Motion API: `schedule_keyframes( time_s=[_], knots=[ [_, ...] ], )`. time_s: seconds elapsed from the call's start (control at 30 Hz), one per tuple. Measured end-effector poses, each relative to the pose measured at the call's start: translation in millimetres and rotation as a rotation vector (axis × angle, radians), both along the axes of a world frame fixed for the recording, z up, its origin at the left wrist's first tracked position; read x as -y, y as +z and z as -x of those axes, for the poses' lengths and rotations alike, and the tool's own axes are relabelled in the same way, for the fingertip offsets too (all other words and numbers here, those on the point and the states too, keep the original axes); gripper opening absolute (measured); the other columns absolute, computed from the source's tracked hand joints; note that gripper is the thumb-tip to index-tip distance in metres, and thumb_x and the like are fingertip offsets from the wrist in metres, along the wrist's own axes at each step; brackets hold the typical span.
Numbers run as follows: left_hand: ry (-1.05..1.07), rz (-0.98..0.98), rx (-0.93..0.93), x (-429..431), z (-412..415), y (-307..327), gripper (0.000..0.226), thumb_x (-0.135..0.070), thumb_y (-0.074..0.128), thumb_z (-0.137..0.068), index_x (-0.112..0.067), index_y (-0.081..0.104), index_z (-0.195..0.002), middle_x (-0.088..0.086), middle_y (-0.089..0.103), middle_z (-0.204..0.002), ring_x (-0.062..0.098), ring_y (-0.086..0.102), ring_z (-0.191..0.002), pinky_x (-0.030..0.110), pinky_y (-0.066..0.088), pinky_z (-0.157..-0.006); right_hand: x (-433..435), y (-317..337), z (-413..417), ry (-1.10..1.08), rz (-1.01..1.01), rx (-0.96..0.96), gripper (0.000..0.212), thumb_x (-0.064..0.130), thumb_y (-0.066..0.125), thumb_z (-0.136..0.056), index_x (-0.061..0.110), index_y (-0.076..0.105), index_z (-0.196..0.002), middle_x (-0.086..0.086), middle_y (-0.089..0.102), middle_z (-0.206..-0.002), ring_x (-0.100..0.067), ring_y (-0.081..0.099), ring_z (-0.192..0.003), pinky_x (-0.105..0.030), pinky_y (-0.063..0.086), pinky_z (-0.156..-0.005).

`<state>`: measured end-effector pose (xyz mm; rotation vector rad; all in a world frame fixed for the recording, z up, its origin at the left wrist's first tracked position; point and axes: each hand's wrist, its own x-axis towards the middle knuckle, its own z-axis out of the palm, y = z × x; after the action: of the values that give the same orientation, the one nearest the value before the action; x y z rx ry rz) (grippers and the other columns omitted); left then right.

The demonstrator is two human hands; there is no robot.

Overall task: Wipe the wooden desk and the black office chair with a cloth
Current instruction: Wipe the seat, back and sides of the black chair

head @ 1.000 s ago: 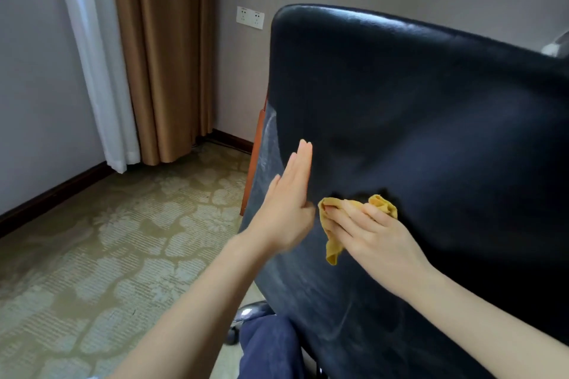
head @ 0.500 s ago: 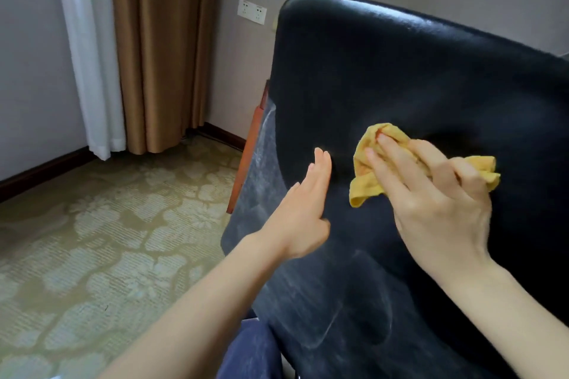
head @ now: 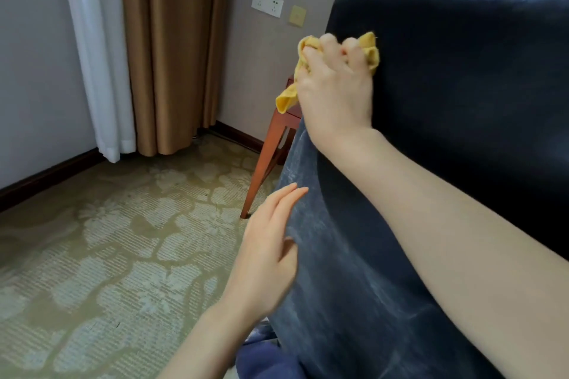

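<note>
The black office chair (head: 462, 77) fills the right half of the view, its glossy backrest toward me, with dusty streaks on the lower left part. My right hand (head: 334, 92) presses a crumpled yellow cloth (head: 289, 95) against the backrest's upper left edge; one end of the cloth hangs off the edge. My left hand (head: 271, 255) lies flat, fingers together, against the chair's lower left side and holds nothing. Behind the chair's left edge only a reddish wooden desk leg (head: 271, 157) shows; the desktop is hidden.
Patterned green carpet (head: 107, 255) covers the floor to the left. A brown curtain (head: 172, 49) and a white sheer (head: 95, 49) hang in the corner. Wall sockets (head: 267, 3) sit on the grey wall. Blue fabric (head: 264, 360) shows at the bottom.
My right hand has carried the cloth up and left across the backrest to its upper left edge. My left hand has slid lower along the chair's side.
</note>
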<state>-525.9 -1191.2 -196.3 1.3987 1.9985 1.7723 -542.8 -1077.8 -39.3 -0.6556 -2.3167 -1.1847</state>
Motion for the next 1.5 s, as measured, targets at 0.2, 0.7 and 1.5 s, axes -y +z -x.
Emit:
schedule_keyframes(
  time_s=[0.2, 0.7, 1.5],
  knots=[
    [0.078, 0.074, 0.01, 15.9, 18.3, -14.1, 0.082, 0.015, 0.043, -0.072, -0.042, 0.04, -0.131, -0.022, 0.031, -0.144, -0.005, 0.023, -0.136, 0.028, 0.022, -0.113, -18.9, -57.6, 14.9, -0.059, -0.032, 0.319, 0.03, 0.031, 0.048, -0.094, 0.016, 0.066, -0.112, -0.009, 0.055, -0.122, -0.032, 0.037, -0.124, -0.046, 0.015, -0.114],
    [0.098, 0.338, 0.192, 43.2, 10.0, 4.8, 0.073, 0.005, 0.046, -0.085, -0.026, 0.023, -0.147, -0.007, 0.015, -0.157, 0.009, 0.011, -0.144, 0.03, 0.014, -0.116, -8.5, -148.2, -137.9, 0.09, 0.212, 0.725, 0.066, 0.027, 0.048, -0.098, 0.007, 0.014, -0.15, -0.013, 0.011, -0.158, -0.036, 0.002, -0.145, -0.049, -0.014, -0.111],
    [-0.367, 0.117, 0.724, -103.1, 99.3, 68.9, 0.062, -0.053, 0.006, -0.099, -0.023, 0.037, -0.144, 0.001, 0.035, -0.151, 0.02, 0.026, -0.141, 0.032, 0.012, -0.11, 8.8, -12.9, -63.5, 0.167, 0.16, -0.369, 0.038, 0.017, 0.04, -0.094, 0.01, 0.059, -0.126, -0.01, 0.058, -0.128, -0.027, 0.037, -0.122, -0.035, 0.018, -0.1]
  ],
)
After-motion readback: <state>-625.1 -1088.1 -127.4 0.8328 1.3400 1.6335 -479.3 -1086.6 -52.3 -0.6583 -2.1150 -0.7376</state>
